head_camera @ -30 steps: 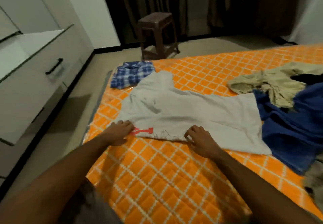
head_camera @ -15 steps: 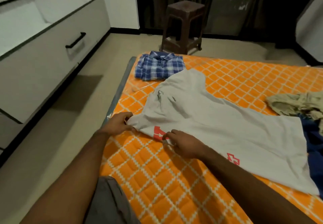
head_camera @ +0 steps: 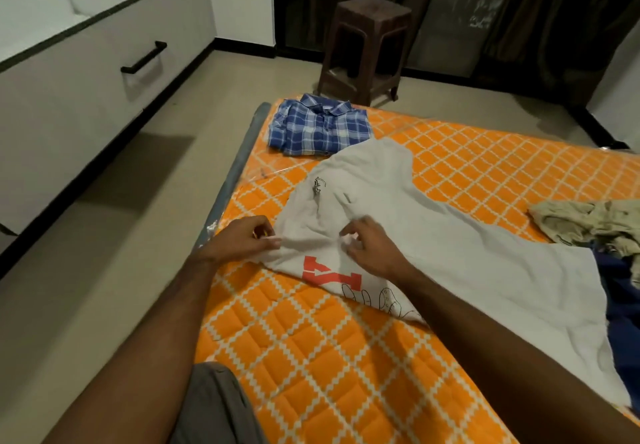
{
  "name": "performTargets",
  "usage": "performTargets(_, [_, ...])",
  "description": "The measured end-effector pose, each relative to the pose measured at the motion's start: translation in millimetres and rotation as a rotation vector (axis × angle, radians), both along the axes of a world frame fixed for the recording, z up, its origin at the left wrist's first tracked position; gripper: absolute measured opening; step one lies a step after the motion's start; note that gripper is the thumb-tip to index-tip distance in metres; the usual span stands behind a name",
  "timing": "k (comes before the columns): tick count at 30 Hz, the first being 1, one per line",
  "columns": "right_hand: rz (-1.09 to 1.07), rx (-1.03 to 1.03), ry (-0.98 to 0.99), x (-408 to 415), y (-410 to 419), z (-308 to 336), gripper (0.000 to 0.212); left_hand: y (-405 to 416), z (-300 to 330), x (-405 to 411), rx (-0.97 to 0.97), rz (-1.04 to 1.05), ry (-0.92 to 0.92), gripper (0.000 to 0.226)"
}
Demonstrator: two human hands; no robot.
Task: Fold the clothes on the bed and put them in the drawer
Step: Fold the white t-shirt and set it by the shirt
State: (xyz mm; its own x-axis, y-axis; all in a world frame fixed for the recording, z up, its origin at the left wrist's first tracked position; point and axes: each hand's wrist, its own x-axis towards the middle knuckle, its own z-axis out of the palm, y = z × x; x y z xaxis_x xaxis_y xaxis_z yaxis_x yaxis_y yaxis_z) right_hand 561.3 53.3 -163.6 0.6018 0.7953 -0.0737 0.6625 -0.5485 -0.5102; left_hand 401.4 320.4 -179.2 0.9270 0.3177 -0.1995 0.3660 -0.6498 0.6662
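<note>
Orange bed cover (head_camera: 346, 357) with white lattice — grey T-shirt (head_camera: 450, 253), blue-and-white plaid shirt (head_camera: 320, 128), brown stool (head_camera: 367, 48).

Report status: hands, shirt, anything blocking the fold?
Left hand pinching grey T-shirt edge; right hand pinching its fabric. Shirt spread, unfolded. Folded plaid shirt lies beyond; blue garment touches far end.

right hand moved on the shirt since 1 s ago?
Yes. The right hand has slid left along the grey T-shirt, from right of the red print to above it, closer to the left hand.
</note>
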Motion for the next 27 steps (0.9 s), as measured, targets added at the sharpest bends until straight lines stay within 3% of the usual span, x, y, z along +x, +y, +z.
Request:
performTargets(6, [-0.365, -0.094, -0.103, 47.1, 39.2, 11.0, 0.055, 4.7, -2.2, 2.8, 0.302, 0.139, -0.025, 0.024])
performTargets(8, [-0.403, -0.134, -0.014, 60.5, 50.5, 12.1, 0.073, -4.4, 5.1, 15.0, 0.401, 0.089, -0.153, 0.031])
performTargets(11, [-0.415, -0.239, 0.204, 72.1, 59.4, 9.8, 0.107, -41.1, 18.5, 37.3, 0.289, 0.02, -0.253, 0.036])
performTargets(12, [-0.4, -0.25, 0.238, 78.1, 59.8, 6.9, 0.107, -53.7, 19.0, 45.7, 0.258, 0.027, -0.245, 0.037])
performTargets(14, [-0.396, -0.18, 0.321, 87.1, 58.5, 4.2, 0.083, -77.9, 22.5, 58.6, 0.26, 0.078, -0.231, 0.035])
performTargets(15, [-0.428, -0.091, 0.393, 91.5, 57.0, 3.1, 0.069, -87.1, 25.9, 63.7, 0.216, 0.118, -0.221, 0.03])
performTargets(17, [-0.545, 0.111, 0.584, 98.1, 52.6, 1.8, 0.047, -100.5, 33.2, 71.2, -0.057, 0.177, -0.136, 0.017])
performTargets(21, [-0.601, 0.329, 0.899, 101.6, 41.3, 6.0, 0.029, -109.5, 30.5, 69.3, -0.732, 0.256, 0.196, 0.062])
performTargets(27, [-0.313, 0.617, 1.084, 96.7, 29.4, 20.7, 0.049, -86.9, 15.3, 69.3, -1.118, 0.319, 0.304, 0.105])
